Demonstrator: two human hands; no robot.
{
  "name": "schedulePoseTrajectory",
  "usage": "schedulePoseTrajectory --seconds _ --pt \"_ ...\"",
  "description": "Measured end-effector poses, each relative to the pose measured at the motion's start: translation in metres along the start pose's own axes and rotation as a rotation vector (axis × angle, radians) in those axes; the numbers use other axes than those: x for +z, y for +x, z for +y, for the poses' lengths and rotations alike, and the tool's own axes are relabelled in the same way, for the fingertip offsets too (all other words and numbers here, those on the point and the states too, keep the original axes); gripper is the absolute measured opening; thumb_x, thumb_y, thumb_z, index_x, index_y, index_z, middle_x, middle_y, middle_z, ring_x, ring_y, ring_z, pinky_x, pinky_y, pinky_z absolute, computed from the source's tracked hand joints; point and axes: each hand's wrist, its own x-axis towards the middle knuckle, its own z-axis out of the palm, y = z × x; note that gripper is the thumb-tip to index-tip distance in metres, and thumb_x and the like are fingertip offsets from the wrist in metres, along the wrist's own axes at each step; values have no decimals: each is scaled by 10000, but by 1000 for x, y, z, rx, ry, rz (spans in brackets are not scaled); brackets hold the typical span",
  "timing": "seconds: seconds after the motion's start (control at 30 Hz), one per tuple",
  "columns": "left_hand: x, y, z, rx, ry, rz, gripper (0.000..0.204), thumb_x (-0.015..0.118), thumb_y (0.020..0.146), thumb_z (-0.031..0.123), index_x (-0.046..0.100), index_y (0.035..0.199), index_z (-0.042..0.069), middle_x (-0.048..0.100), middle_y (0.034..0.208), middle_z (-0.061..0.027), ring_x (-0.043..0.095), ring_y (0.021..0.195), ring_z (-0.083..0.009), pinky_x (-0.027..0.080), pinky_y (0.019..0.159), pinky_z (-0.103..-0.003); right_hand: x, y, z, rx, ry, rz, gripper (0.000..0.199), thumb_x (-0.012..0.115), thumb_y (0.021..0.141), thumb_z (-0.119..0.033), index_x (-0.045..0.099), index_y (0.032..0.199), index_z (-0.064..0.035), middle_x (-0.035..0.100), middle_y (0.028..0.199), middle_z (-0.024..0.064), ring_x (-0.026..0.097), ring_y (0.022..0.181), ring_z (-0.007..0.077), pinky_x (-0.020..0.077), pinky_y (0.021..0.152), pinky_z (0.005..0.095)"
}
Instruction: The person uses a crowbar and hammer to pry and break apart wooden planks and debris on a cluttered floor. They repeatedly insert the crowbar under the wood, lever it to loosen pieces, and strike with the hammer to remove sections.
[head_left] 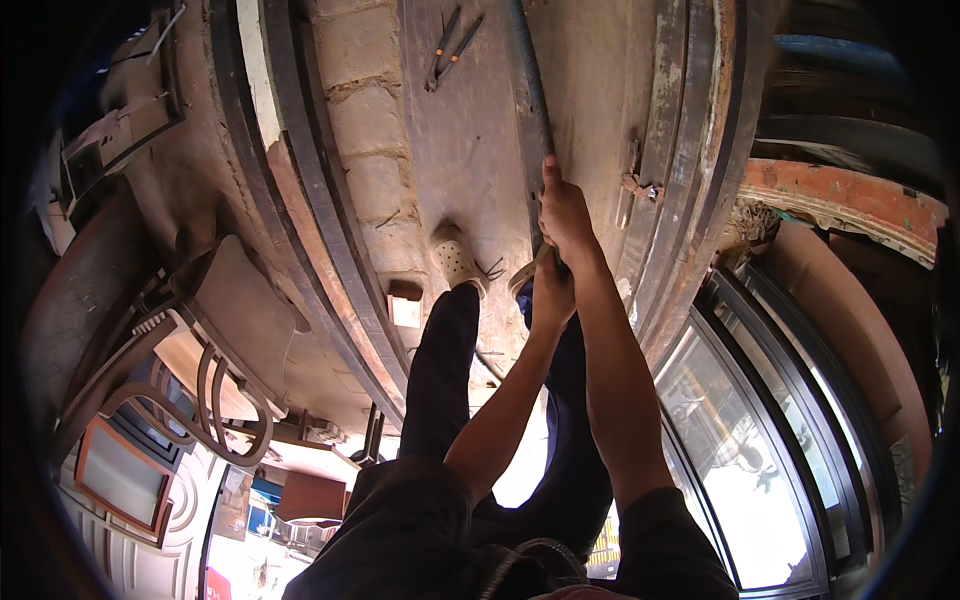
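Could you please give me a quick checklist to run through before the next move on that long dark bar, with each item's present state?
1. Right hand closed around the long dark bar: ok, its grip wraps the bar.
2. Left hand on the bar below the right: cannot tell, its grip is partly hidden.
3. Feet clear of the bar: not ok, the light shoe stands right beside it.
4. Pliers out of the way: ok, they lie apart on the concrete floor, left of the bar.
5. Bar's far end free: cannot tell, it runs out of view at the top.
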Motion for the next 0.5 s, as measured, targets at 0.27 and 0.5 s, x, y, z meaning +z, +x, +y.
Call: schedulePoseTrajectory --seconds 0.27,0.5 --pt "-4 43 -80 62 506 126 279 634 800 166 589 955 -61 628 699 -231 636 619 -394 482 512 -444 26 41 41 -213 -297 264 857 273 895 -710 586 697 63 568 634 261 590 702 431 437 719 489" --pt "5 41 -105 88 384 110 179 613 804 113 611 897 -41 638 752 -203 649 719 -361 485 599 -409 23 46 40 -261 -383 345 728 335 945 -587 622 745 51 604 727 300 598 802 487 451 729 502"
